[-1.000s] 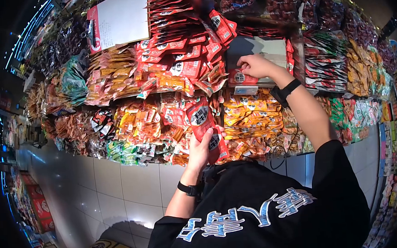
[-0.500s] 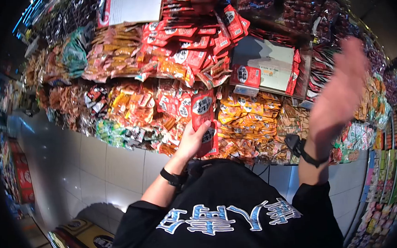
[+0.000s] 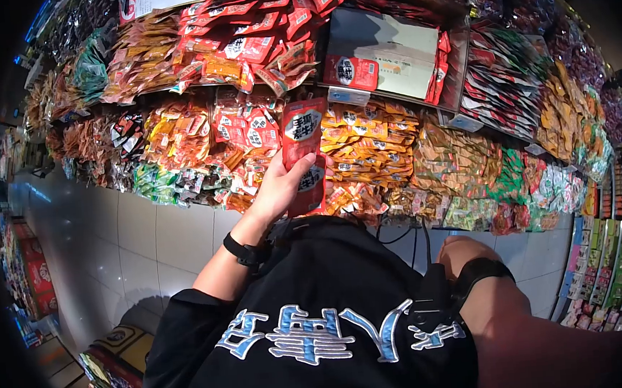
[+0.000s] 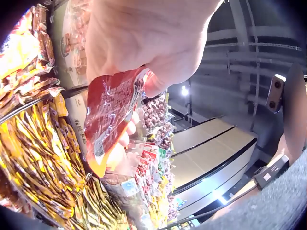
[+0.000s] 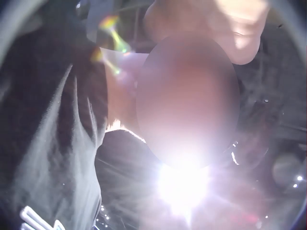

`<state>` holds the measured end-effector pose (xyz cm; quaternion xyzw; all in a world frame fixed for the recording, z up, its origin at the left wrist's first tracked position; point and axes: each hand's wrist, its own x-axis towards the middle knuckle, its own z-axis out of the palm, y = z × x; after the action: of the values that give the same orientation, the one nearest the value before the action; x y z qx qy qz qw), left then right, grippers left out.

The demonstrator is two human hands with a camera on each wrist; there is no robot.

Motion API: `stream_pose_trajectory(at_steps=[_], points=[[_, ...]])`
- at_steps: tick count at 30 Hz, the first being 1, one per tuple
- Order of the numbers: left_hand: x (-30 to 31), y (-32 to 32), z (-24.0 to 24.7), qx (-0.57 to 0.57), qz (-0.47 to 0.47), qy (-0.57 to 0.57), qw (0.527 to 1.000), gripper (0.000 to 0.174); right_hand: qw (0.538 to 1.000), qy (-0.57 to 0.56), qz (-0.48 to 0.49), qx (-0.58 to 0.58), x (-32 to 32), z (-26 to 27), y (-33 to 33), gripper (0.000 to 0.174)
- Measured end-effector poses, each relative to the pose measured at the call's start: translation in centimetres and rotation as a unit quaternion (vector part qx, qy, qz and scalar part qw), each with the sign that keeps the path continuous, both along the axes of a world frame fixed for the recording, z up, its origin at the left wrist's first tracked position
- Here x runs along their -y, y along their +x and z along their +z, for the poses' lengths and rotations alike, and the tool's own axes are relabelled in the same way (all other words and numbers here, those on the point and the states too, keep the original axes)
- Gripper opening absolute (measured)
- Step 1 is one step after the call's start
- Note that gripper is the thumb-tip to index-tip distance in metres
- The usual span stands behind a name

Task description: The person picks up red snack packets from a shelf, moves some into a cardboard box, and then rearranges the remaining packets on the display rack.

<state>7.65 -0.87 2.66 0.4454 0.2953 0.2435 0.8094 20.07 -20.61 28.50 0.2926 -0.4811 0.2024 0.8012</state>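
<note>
My left hand [image 3: 281, 185] grips red snack packets [image 3: 302, 130] in front of the lower shelf, thumb across their front. One overlaps another lower red packet [image 3: 313, 190]; both have white labels with black characters. In the left wrist view, the fingers curl behind a glossy red packet [image 4: 112, 112] and the thumb lies along its edge. My right hand [image 5: 211, 21] is raised close to the blurred head in the right wrist view. In the head view its wrist, with a black band [image 3: 486, 272], is at lower right; the fingers are mostly hidden.
A shelf bin with a pale panel [image 3: 394, 44] holds a flat red packet [image 3: 351, 73] and a few upright ones. Piles of red packets [image 3: 250, 47] stand left of it, yellow packets [image 3: 369, 143] below, black-and-red packets [image 3: 499, 94] to the right. Pale floor tiles [image 3: 136, 224] show in front.
My right hand has left the red packet in the bin and come back toward the head. The left hand keeps its grip on the red packets. The view has shifted.
</note>
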Motion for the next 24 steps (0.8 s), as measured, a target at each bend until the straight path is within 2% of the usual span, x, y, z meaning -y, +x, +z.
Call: stream_pose_trajectory(at_steps=[2,3,4,5,10,12,14,16,18,20,21,23,24], points=[[0.6,0.4,0.3,0.012,-0.005,-0.015,1.000,0.025,1.000,0.012,0.027,-0.008,1.7,-0.3,0.7,0.068],[1.0,0.6,0.2,0.015,0.004,-0.014,1.000,0.025,0.983,-0.065,-0.173,0.010,1.1,-0.4,2.0,0.066],[1.4,0.8,0.0,0.016,0.013,-0.013,1.000,0.024,0.938,-0.110,-0.325,0.041,0.6,-0.6,3.1,0.063],[1.6,0.8,-0.4,0.026,0.007,-0.018,0.999,0.024,0.901,-0.125,-0.411,0.057,0.1,-0.8,3.9,0.061],[3.4,1.7,-0.1,0.013,0.019,-0.011,1.000,0.026,0.849,-0.157,-0.502,0.052,-1.1,-2.9,6.9,0.048],[3.7,1.7,-0.6,0.025,0.019,-0.009,0.999,0.027,0.832,-0.210,-0.511,0.048,-2.4,-5.0,8.4,0.044],[4.4,1.8,-0.1,0.081,0.027,-0.070,0.994,0.034,0.800,-0.300,-0.515,0.069,-4.1,-7.8,9.9,0.040],[4.5,1.7,0.1,0.055,0.025,-0.042,0.997,0.035,0.749,-0.422,-0.491,0.140,-5.8,-10.6,11.1,0.038],[4.6,1.8,-0.1,0.077,0.013,-0.024,0.997,0.035,0.715,-0.495,-0.425,0.251,-6.1,-11.9,11.3,0.036],[5.0,1.8,0.2,0.067,0.028,-0.015,0.997,0.035,0.724,-0.471,-0.342,0.371,-5.2,-10.9,11.0,0.029],[5.3,2.0,0.7,0.041,0.050,0.004,0.998,0.035,0.751,-0.419,-0.285,0.423,-5.1,-9.6,10.6,0.027],[6.0,2.2,1.0,0.015,0.077,0.013,0.997,0.035,0.808,-0.295,-0.229,0.457,-5.3,-6.9,8.4,0.024],[6.1,2.0,0.2,0.059,0.057,-0.046,0.996,0.033,0.824,-0.235,-0.200,0.476,-5.7,-5.7,7.1,0.023]])
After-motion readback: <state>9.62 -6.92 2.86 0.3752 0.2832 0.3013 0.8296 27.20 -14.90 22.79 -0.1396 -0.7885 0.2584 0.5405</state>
